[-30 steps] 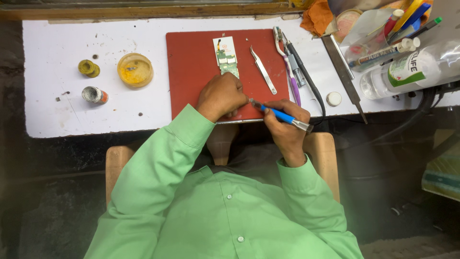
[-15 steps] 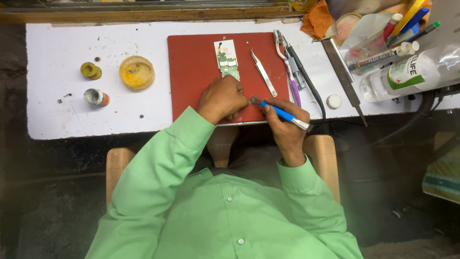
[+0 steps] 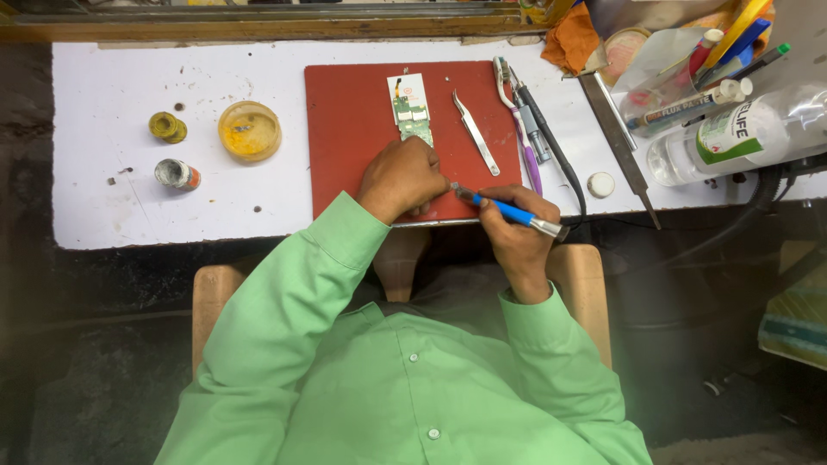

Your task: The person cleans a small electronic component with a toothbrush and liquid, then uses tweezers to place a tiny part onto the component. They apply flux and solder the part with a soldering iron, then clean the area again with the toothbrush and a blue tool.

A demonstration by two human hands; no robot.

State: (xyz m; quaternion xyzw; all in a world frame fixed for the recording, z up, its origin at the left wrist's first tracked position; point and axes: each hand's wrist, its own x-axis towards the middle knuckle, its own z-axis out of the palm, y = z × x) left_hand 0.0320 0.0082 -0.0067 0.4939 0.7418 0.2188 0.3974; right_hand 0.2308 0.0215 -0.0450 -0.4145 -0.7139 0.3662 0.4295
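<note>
A red work mat (image 3: 349,129) lies on the white table (image 3: 112,198). On it rests a small green circuit board (image 3: 413,110) with a white upper part. My left hand (image 3: 401,178) sits curled on the mat just below the board, covering whatever is beneath the fingers. My right hand (image 3: 517,226) grips a blue-handled pointed tool (image 3: 504,211), its tip aimed at my left fingers. Metal tweezers (image 3: 475,133) lie on the mat to the right of the board.
A yellow round tin (image 3: 250,131), a solder spool (image 3: 166,127) and a small metal cap (image 3: 177,175) sit at the left. Pliers, a purple tool and a black cable (image 3: 551,146) lie right of the mat, then a metal ruler (image 3: 618,146), white cap (image 3: 600,183), clear bottle (image 3: 741,138), pens.
Both hands stay in nearly the same place on the mat's lower edge. The view has shifted slightly; nothing was picked up or let go.
</note>
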